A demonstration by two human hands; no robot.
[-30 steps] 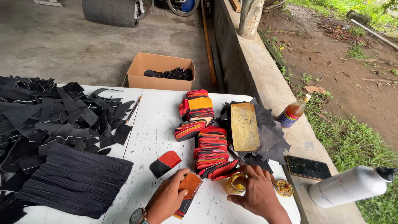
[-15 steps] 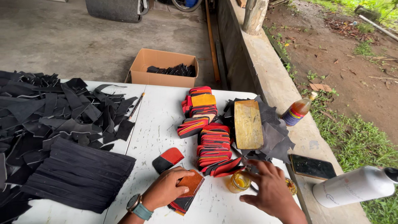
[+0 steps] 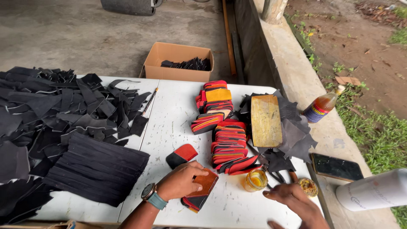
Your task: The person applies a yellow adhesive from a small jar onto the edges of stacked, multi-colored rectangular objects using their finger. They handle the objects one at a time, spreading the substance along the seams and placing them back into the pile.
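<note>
Head cam, looking down: left hand [image 3: 180,183] lies flat, fingers pressing a brown leather piece [image 3: 205,182] onto a small stack on the white counter [image 3: 169,123]. That piece's long axis runs diagonal, upper end pointing up-right toward the little glue jar [image 3: 255,180]. Right hand [image 3: 292,200] hovers loosely spread, holding nothing, just beside the jar. Behind sit red-and-black stacks [image 3: 229,144] and a yellow block [image 3: 266,120].
</note>
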